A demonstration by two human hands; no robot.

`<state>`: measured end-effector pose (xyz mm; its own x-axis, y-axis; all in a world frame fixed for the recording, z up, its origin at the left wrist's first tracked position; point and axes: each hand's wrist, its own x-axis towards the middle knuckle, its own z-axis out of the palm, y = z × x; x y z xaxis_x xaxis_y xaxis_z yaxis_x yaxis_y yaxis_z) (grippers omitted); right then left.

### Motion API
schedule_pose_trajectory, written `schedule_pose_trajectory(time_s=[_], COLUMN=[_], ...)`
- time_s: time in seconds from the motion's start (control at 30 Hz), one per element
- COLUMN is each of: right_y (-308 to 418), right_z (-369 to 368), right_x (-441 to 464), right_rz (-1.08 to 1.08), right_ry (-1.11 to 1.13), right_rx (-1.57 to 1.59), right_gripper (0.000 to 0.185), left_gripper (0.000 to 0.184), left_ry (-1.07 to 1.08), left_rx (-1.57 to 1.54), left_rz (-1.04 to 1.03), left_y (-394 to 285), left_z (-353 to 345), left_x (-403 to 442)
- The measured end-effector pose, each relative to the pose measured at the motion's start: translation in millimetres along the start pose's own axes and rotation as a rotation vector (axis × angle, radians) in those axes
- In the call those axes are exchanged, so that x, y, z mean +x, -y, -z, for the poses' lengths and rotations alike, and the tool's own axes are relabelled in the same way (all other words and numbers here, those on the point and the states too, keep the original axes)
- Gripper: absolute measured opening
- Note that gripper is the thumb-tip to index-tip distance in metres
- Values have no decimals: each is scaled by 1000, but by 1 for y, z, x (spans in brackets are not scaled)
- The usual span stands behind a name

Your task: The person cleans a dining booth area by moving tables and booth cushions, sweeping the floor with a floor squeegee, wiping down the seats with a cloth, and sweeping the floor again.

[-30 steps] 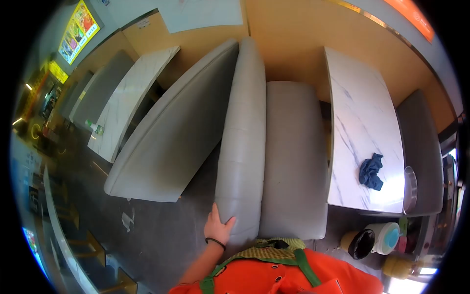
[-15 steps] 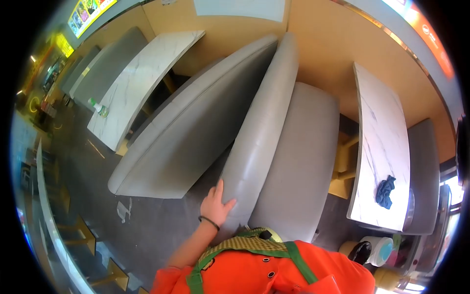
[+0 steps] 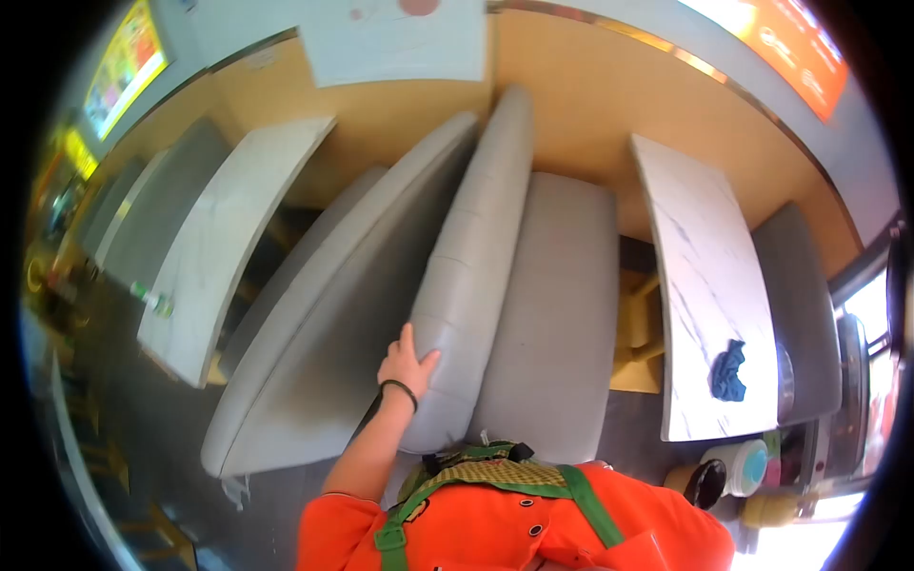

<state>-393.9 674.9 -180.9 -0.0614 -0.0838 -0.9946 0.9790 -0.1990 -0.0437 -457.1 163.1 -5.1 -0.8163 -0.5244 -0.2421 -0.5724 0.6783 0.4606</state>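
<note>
My left hand (image 3: 407,369), with a dark band on the wrist, rests on the near left side of a grey padded bench backrest (image 3: 471,276). Its fingers are spread against the upholstery. To the right of that backrest is the bench's grey seat (image 3: 552,305). On the left leans a second grey bench back (image 3: 324,333), close to the first at the far end, with a dark gap between them. My right hand is out of view; only the orange right sleeve (image 3: 657,519) shows.
A marble-patterned table (image 3: 705,257) on the right bears a crumpled dark cloth (image 3: 729,371). Another marble-patterned table (image 3: 238,219) stands left with a green-and-white bottle (image 3: 152,300). Buckets (image 3: 743,468) sit at lower right. A wooden panel wall (image 3: 609,95) closes the back.
The view has tilted up, showing more wall. The left bench now reaches nearer to me, and the floor gap between the two backrests looks narrower. My left hand stays on the backrest.
</note>
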Motion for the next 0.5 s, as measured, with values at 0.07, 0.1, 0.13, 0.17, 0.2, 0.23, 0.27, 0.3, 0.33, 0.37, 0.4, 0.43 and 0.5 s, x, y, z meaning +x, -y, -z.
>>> schedule_pose_trajectory(time_s=[0.07, 0.1, 0.13, 0.17, 0.2, 0.23, 0.27, 0.3, 0.33, 0.37, 0.4, 0.43, 0.5], right_y=[0, -1, 0, 3, 6, 12, 19, 25, 29, 32, 35, 37, 41], right_z=[1, 1, 1, 1, 0, -1, -1, -5, -6, -8, -10, -14, -25], right_x=[6, 9, 14, 18, 22, 27, 30, 33, 34, 36, 37, 38, 37], right_rz=[-14, -25, -37, -47, -59, -72, -83, -95, -107, -121, -135, -146, -163], right_ry=[25, 37, 48, 56, 61, 67, 73, 83, 84, 83, 76, 76, 66], right_rx=[39, 59, 74, 84, 93, 99, 103, 110, 114, 118, 121, 120, 119], right_gripper=[13, 13, 13, 13, 14, 14, 14, 15, 15, 15, 16, 16, 17], left_gripper=[66, 65, 65, 65, 65, 65, 65, 65, 66, 66, 65, 65, 63], left_ry=[-79, -138, -120, -78, -41, -53, -51, -58, -43, -52, -39, -34, -51], left_rx=[17, 39, 50, 33, 19, 30, 48, 65, 48, 55, 28, -4, -224], left_rz=[-60, -97, -106, -62, -3, 27, 12, -14, -23, 8, -11, -28, -112], left_y=[-4, -4, -17, -31, -36, -34, -32, -32, -31, -30, -31, -28, 2], left_z=[-16, -29, -31, -28, -25, -27, -28, -26, -26, -27, -25, -22, -31], left_x=[41, 54, 60, 68, 69, 67, 67, 74, 76, 75, 75, 75, 84])
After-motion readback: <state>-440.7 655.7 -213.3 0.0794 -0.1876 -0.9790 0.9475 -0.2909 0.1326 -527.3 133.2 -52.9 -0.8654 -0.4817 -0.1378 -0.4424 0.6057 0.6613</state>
